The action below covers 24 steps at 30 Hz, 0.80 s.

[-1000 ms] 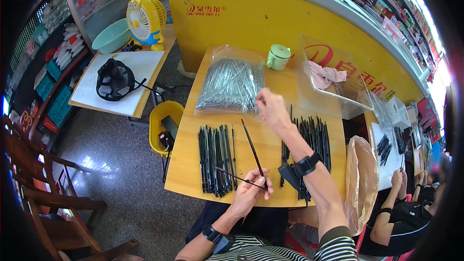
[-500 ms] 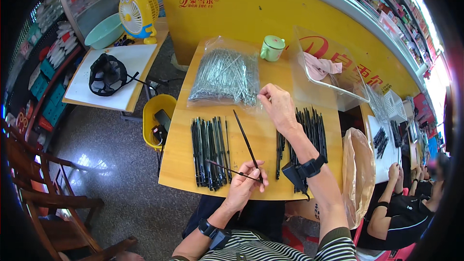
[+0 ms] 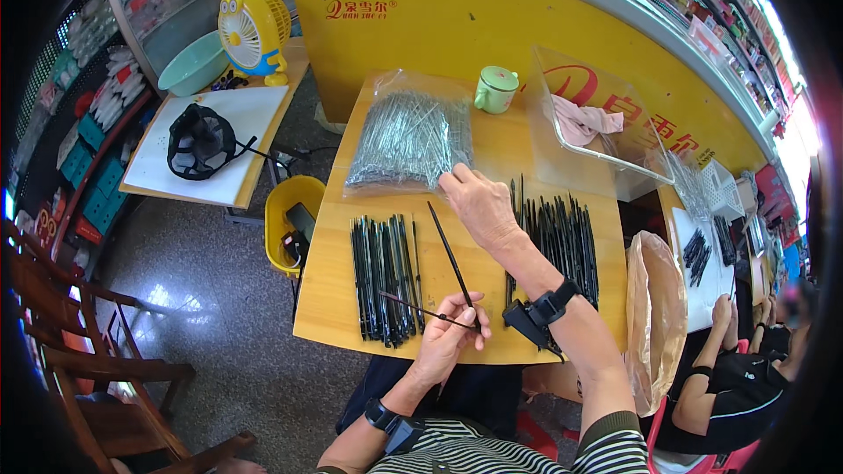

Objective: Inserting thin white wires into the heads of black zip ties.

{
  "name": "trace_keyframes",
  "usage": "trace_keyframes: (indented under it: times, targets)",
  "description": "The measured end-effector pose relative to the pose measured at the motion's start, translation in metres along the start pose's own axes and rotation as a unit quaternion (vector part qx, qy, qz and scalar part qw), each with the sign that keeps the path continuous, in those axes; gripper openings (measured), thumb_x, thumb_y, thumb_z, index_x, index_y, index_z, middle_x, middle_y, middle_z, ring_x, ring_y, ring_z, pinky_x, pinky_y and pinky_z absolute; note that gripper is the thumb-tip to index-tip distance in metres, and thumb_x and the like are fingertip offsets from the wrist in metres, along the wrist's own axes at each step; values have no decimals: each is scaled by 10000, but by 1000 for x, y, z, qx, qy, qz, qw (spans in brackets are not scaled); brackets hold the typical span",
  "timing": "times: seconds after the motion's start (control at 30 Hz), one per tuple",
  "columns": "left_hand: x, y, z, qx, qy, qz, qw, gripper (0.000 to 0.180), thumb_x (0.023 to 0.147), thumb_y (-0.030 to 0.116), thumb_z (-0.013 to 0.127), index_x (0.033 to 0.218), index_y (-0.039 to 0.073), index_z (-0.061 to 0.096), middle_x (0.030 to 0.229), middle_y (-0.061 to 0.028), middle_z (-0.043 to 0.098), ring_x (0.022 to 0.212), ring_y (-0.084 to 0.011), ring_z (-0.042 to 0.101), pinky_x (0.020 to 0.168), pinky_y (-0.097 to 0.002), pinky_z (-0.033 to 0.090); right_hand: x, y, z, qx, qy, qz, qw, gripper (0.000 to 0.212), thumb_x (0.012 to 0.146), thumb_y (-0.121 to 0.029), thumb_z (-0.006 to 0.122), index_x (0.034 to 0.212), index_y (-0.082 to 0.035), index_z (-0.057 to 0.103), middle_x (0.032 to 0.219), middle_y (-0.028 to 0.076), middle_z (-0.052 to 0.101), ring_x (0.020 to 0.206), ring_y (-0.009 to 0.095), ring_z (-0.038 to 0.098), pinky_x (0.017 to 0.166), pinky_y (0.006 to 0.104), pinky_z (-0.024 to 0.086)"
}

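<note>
Far left of hands: white side table [image 3: 255,114] with one black mesh object [image 3: 200,142], one yellow fan [image 3: 252,33], one green basin [image 3: 195,63]; well apart from both hands.
Below-left of table edge: one yellow bin [image 3: 290,202], near but not touching the work.
Left of left hand: row of black rods [image 3: 385,276] laid side by side on the wooden table [image 3: 329,316]; count unclear, roughly a dozen or more; long axes running away from the body.
Left hand [image 3: 448,333]: curled shut at the near table edge, fingers pinched on two thin black rods [image 3: 450,254], one slanting up and left toward the right hand, one lying nearly crosswise toward the left row.
Key relation: held long rod points from left hand up toward right hand; far tip just beside right wrist, so left hand has it, right hand nearer the bag.
Above both hands: one clear bag of grey pins [image 3: 411,136], long axis away from body.
Right hand [image 3: 479,202]: palm down, fingers bent, fingertips at the bag's near right corner; whether anything is pinched cannot be told.
Beyond right hand: one green mug [image 3: 496,89].
Right of right forearm: second batch of black rods [image 3: 562,233], uncounted, same axis.
Further right: one clear tray [image 3: 606,154] holding a pink cloth [image 3: 584,123]; one brown sack [image 3: 659,316].
Far right: another person's arm [image 3: 716,342], separate.
</note>
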State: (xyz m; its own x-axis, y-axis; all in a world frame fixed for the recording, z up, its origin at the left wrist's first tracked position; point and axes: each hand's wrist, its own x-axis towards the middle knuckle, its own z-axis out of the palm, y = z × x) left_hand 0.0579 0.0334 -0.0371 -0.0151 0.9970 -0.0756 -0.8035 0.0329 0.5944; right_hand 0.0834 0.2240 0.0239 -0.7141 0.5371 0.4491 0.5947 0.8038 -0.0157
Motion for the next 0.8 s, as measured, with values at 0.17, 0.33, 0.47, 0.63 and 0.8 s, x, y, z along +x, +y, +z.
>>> trace_keyframes:
  times: [0.17,0.33,0.47,0.63,0.8]
  targets:
    - [0,0,1,-5,2,2,1000,242,948,124,427,1176,49,446,891,-75,546,768,-145,567,591,-229,451,-2,6,2,-2,-2,-18,1000,89,748,-72,572,831,-89,547,794,58,524,747,223,600,570,326,498]
    - [-1,-1,-1,2,-3,-7,1000,263,958,141,414,1199,37,427,897,-62,544,785,-124,551,626,-230,451,-12,6,-6,117,41,21,992,73,733,-98,614,788,-91,568,712,47,524,662,208,602,561,315,492]
    - [1,1,-1,-3,-3,-3,1000,265,958,138,414,1201,34,423,902,-61,547,778,-122,551,625,-231,454,-22,5,-9,88,89,-15,992,87,735,-130,656,788,-89,601,715,38,581,601,203,592,514,293,468]
    - [2,-1,0,-5,4,-3,1000,232,952,123,415,1168,45,448,886,-79,540,758,-142,562,588,-227,450,-35,2,-11,59,59,-75,994,97,738,-122,660,773,-79,581,748,25,595,579,193,595,496,282,467]
    - [1,-1,-1,-1,5,1,1000,233,951,126,418,1168,47,448,884,-81,541,757,-140,562,586,-225,450,-41,-7,-21,230,64,151,959,196,804,-204,622,735,-25,581,649,61,607,516,171,589,459,273,445]
